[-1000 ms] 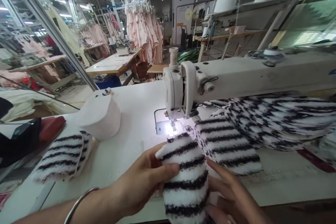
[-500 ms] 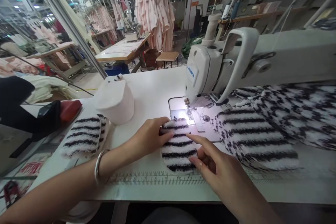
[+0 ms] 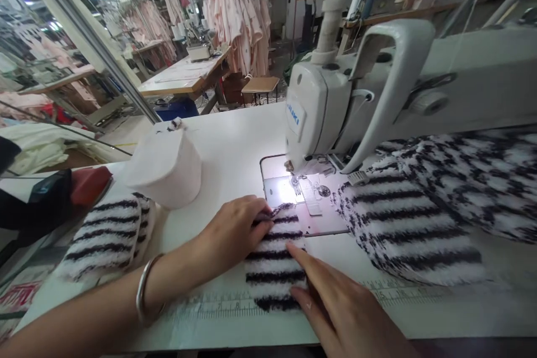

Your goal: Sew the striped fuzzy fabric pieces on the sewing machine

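A small fuzzy piece of black-and-white striped fabric [image 3: 274, 260] lies flat on the white sewing table [image 3: 235, 151], its far end at the lit needle plate [image 3: 293, 193]. My left hand [image 3: 232, 232] rests on its upper left edge, fingers curled and pressing the cloth down. A metal bangle [image 3: 145, 296] circles that wrist. My right hand [image 3: 335, 302] lies over the piece's right side with the forefinger stretched along it. The white sewing machine head [image 3: 319, 106] stands just behind the piece.
A large heap of the same striped fabric [image 3: 423, 207] fills the table's right under the machine arm. A smaller striped stack [image 3: 107, 235] and a white roll [image 3: 165, 165] sit at the left, beside a red and black object [image 3: 62, 193]. Pink garments [image 3: 235, 5] hang behind.
The striped piece was lifted between both hands a second ago; it now lies flat on the table, pushed toward the needle. The view has dropped closer to the machine.
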The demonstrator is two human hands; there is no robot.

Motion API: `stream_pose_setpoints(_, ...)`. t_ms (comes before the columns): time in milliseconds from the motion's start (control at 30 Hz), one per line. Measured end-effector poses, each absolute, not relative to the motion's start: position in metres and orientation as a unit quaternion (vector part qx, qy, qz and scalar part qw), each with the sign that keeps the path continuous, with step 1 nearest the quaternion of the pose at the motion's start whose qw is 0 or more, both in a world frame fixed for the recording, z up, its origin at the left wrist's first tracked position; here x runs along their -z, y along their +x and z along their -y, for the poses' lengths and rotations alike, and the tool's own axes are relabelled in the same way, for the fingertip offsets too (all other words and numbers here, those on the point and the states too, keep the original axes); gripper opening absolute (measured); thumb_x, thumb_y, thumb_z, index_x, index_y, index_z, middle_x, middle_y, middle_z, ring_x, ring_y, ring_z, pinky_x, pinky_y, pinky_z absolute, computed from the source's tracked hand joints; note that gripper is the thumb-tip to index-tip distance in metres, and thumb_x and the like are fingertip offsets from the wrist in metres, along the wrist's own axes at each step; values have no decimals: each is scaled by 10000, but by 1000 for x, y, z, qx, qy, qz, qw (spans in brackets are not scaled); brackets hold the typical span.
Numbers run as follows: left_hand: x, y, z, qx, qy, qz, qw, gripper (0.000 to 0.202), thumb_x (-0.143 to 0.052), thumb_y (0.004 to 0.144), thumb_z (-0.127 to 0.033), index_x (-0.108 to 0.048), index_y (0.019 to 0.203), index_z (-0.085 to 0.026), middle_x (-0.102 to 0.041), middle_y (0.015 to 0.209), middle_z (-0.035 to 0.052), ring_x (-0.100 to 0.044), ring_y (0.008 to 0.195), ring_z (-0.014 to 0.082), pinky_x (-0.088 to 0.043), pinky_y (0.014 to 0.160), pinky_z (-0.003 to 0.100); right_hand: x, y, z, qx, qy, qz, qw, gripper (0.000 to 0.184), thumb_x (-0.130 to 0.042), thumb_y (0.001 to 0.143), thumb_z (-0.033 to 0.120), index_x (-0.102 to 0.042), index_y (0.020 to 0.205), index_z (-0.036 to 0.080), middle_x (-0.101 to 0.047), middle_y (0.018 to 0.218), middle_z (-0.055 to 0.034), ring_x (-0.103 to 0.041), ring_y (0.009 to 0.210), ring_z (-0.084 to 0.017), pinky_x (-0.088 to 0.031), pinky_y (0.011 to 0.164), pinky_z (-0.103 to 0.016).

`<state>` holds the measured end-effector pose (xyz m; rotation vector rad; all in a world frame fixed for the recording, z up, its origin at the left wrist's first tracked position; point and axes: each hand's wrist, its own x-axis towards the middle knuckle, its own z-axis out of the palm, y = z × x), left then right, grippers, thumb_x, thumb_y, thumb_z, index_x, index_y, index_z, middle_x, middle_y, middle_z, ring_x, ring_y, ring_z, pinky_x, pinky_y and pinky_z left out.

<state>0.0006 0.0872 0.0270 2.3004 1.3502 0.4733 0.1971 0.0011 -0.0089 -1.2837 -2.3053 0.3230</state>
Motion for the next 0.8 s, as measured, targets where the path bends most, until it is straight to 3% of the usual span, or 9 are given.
stream_pose_setpoints(100,-24,3,-86,-170,816,-505,225,85,-593,861,-244,-576,919,-184,-664,869,8,-611,779,156,-446,702,266,9,193,0,-44,-485,834,260,358,-425,931,204,-488,1274,124,-651,886,-48,-660,780,-152,-561,631,-238)
stream_pose_setpoints(200,-27,4,-87,-156,800,-530,235,110,-548,887,-307,-564,879,-198,-646,780,-20,-577,689,136,-416,643,250,10,186,-1,-4,-506,816,280,357,-384,890,79,-557,1198,126,-608,834,-41,-630,726,-151,-538,588,-247)
stream_pose_setpoints(333,-31,5,-90,-149,776,-551,268,123,-515,890,-318,-551,844,-210,-614,689,-46,-520,601,114,-379,574,222,13,181,-2,15,-498,809,312,391,-428,870,67,-535,1246,84,-591,770,-24,-591,652,-134,-511,553,-237)
stream_pose_setpoints(533,-31,4,-96,-130,764,-562,288,142,-530,873,-360,-574,882,-225,-650,775,-36,-564,669,128,-400,592,223,23,178,-6,66,-483,812,320,409,-440,836,34,-538,1232,5,-570,704,-19,-563,565,-123,-483,472,-234)
stream_pose_setpoints(800,-34,5,-95,-123,767,-560,288,136,-523,887,-352,-580,879,-229,-645,771,-34,-567,673,125,-397,554,213,24,173,-5,54,-512,793,326,434,-400,827,0,-540,1237,14,-582,721,-25,-571,588,-133,-500,484,-247)
